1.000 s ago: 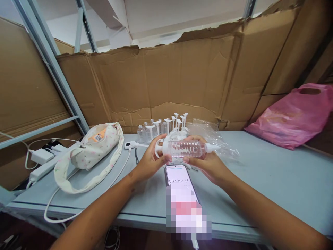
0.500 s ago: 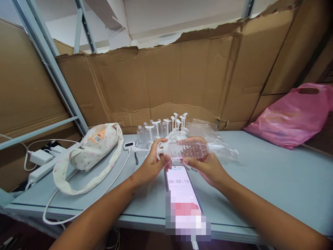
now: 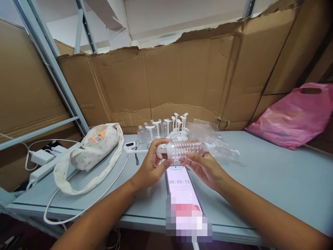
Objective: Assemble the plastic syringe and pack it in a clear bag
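Both hands hold a clear ribbed plastic bottle [image 3: 187, 148] sideways above the table. My left hand [image 3: 153, 161] is closed around its white top fitting [image 3: 170, 150], thumb below and fingers above. A thin white rod [image 3: 140, 151] shows to the left of that hand; whether it belongs to the bottle I cannot tell. My right hand [image 3: 206, 166] is closed on the bottle's body, its thumb and fingertips on the near side. A pale tapered piece [image 3: 211, 147] shows at the bottle's right end. Just below lies a phone [image 3: 183, 189] whose screen reads 00:00:16.
Behind the hands stand several clear bottles [image 3: 141, 132] and several white T-shaped pieces [image 3: 168, 126], beside a crumpled clear plastic bag [image 3: 215, 139]. A floral fabric pouch [image 3: 100, 149], cables and a power strip [image 3: 48, 168] lie left. A pink plastic bag [image 3: 291, 118] sits right, against the cardboard wall [image 3: 161, 76].
My right fingers have shifted on the bottle's body, the thumb moving up onto its near side. The bottle has moved slightly and its ribs catch the light more. The left hand keeps its hold.
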{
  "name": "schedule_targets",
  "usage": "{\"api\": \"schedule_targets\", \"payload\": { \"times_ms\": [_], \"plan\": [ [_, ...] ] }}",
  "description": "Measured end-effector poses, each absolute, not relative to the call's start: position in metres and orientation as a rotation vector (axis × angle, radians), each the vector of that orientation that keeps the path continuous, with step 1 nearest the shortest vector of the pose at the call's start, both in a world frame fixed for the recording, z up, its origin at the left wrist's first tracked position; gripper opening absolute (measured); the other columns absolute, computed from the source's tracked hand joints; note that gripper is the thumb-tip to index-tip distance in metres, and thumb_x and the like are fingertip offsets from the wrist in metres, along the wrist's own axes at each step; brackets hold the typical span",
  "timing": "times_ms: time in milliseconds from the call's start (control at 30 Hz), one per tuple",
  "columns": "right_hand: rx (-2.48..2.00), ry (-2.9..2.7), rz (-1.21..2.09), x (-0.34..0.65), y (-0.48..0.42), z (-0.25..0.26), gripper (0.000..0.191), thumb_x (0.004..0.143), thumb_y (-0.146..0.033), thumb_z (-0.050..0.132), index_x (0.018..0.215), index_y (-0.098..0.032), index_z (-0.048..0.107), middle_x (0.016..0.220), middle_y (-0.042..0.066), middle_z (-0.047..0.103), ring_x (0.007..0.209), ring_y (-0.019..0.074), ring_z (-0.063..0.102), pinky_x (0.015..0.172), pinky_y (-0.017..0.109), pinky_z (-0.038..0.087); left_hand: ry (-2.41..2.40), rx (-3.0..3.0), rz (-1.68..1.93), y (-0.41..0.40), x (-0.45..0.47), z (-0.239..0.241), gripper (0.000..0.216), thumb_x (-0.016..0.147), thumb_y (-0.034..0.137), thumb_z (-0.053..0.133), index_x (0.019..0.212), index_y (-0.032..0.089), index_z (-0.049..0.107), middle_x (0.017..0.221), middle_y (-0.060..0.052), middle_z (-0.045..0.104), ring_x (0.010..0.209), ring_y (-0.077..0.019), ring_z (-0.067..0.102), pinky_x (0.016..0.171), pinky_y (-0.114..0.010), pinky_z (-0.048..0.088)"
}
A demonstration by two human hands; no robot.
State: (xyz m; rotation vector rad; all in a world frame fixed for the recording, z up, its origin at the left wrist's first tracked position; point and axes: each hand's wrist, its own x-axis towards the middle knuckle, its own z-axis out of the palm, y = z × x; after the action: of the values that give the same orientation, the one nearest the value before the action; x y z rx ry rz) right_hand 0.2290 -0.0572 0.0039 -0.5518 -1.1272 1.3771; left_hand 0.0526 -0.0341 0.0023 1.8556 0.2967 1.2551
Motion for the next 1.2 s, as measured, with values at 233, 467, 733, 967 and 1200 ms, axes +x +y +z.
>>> {"api": "schedule_targets", "payload": {
  "times_ms": [233,467,733,967,1200],
  "plan": [
    [-0.494,-1.083,1.579,0.228,-0.057,0.001,0.030,0.068,-0.033,0.074,0.093,-0.020,0.064,0.088,0.003,0.067,0.078,0.0144,0.061,0.077,0.031,0.048,0.304,1.985,1.292,-0.036,0.048,0.002,0.047,0.082,0.017,0.059,0.122,0.031,0.039,0.129,-0.006,0.040,0.113,-0.0180,0.047,0.089,-0.029,0.044],
    [-0.530,-1.224,1.365,0.230,-0.061,0.003,0.042,0.063,-0.018,0.078,0.095,-0.027,0.053,0.085,-0.003,0.065,0.079,0.0147,0.062,0.073,0.031,0.048,0.467,1.826,1.169,-0.041,0.049,0.012,0.044,0.081,0.028,0.061,0.118,0.026,0.037,0.103,-0.004,0.053,0.082,-0.0121,0.056,0.072,-0.024,0.046],
    [-0.633,-1.400,1.127,0.237,-0.060,0.001,0.045,0.063,-0.021,0.079,0.099,-0.027,0.053,0.091,-0.002,0.061,0.081,0.0139,0.060,0.068,0.028,0.049,0.441,1.669,1.078,-0.040,0.051,0.013,0.043,0.082,0.032,0.060,0.116,0.023,0.035,0.084,0.000,0.054,0.065,-0.0083,0.054,0.063,-0.022,0.046],
    [-0.562,-1.208,1.436,0.224,-0.058,0.001,0.031,0.064,-0.042,0.076,0.075,-0.019,0.057,0.060,-0.003,0.056,0.053,0.0093,0.049,0.052,0.025,0.040,0.379,2.249,1.341,-0.033,0.046,0.002,0.047,0.080,0.016,0.060,0.120,0.027,0.038,0.129,-0.010,0.045,0.120,-0.0226,0.045,0.097,-0.038,0.041],
    [-0.566,-1.206,1.520,0.226,-0.053,0.000,0.040,0.069,-0.054,0.068,0.083,-0.018,0.060,0.070,0.001,0.059,0.057,0.0113,0.054,0.053,0.026,0.042,0.520,2.200,1.403,-0.029,0.046,0.001,0.045,0.078,0.021,0.062,0.118,0.024,0.041,0.117,-0.009,0.050,0.108,-0.0209,0.052,0.088,-0.034,0.046]
  ]
}}
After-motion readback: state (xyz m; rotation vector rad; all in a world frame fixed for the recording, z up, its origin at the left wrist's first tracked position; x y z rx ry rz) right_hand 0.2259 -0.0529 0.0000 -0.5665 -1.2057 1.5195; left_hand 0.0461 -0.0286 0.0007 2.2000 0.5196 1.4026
